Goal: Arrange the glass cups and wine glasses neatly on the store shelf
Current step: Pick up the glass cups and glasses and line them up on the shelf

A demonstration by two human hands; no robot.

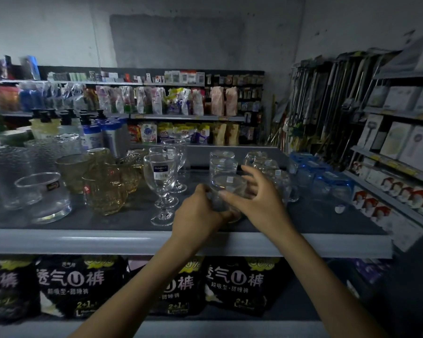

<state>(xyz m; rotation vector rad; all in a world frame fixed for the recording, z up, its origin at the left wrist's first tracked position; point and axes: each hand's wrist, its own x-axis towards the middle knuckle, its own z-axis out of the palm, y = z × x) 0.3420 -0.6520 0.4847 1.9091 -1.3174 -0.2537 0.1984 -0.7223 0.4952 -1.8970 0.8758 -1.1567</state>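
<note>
On the shelf (108, 240), left hand (195, 215) and right hand (261, 206) grip one glass cup (226, 185).

A person's left hand (195, 215) grips the lower side of a clear glass cup (226, 185) near the front of the dark shelf (83, 240), while the right hand (257, 201) arches over it, thumb across the front. Just left stand the wine glasses (159, 176), then amber cups (108, 189) and clear tumblers (7, 174). Blue-tinted cups (327, 181) sit to the right. Black packs (76, 286) fill the shelf below.
</note>
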